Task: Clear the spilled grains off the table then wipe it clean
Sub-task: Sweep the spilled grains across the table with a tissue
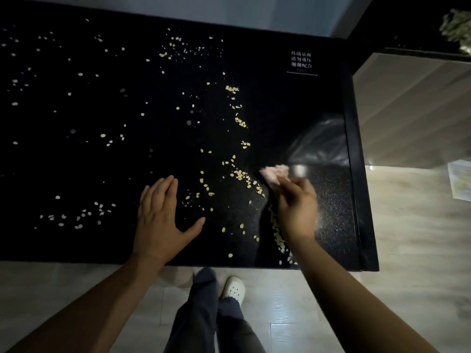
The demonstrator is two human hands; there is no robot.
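My right hand pinched the cloth beside the grains; my left hand lay flat on the table. Long, light strokes toward one pile seemed best.

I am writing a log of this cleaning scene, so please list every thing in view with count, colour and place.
table: one, black speckled, fills upper view
grains: many, pale yellow, scattered over the table
cloth: one, pinkish, in the right hand
printed notice: one, white, table's far right corner
floor: one, pale, beside the table
plant: one, green, top right, blurred
shoe: one, white, on the floor
left hand: one, flat on the table
right hand: one, grips the cloth
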